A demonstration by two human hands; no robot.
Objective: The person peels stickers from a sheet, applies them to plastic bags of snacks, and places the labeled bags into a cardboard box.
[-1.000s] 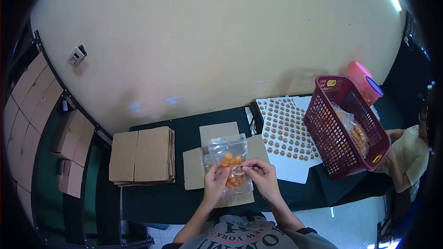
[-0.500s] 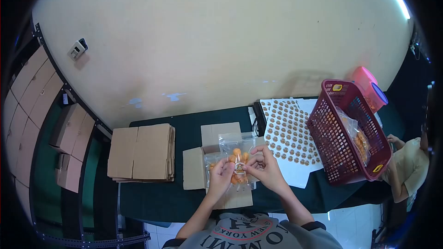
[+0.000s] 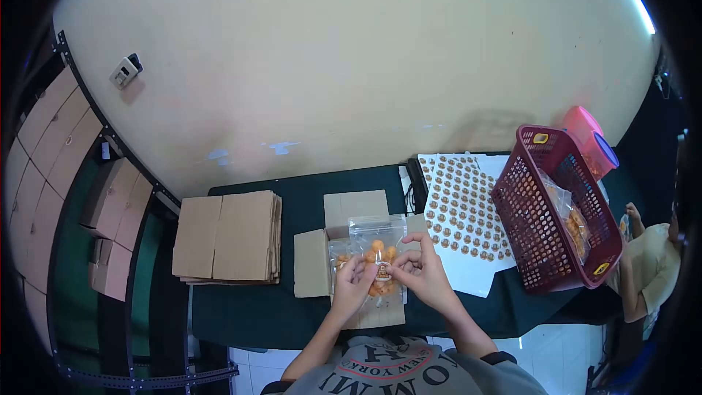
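A clear zip bag [image 3: 377, 230] of round orange snacks lies over an open cardboard box [image 3: 311, 263]. On the bag's front is a small round sticker [image 3: 383, 272]. My left hand [image 3: 353, 285] presses its fingers at the sticker's left edge. At the right edge my right hand [image 3: 423, 272] pinches with thumb and fingertip; whether it holds the sticker or the bag film is too small to tell. Another bag of snacks [image 3: 341, 254] shows inside the box at the left.
Flattened cardboard [image 3: 227, 238] is stacked at left. Sticker sheets [image 3: 464, 212] lie right of the box, beside a maroon basket [image 3: 556, 208] holding snack bags. Pink containers [image 3: 583, 126] stand behind it. Another person [image 3: 647, 267] is at far right. Boxes fill shelves [image 3: 102, 249] at far left.
The camera view has shifted slightly. Both hands stay at the sticker on the bag, with only small finger movement. The person at far right has raised a hand.
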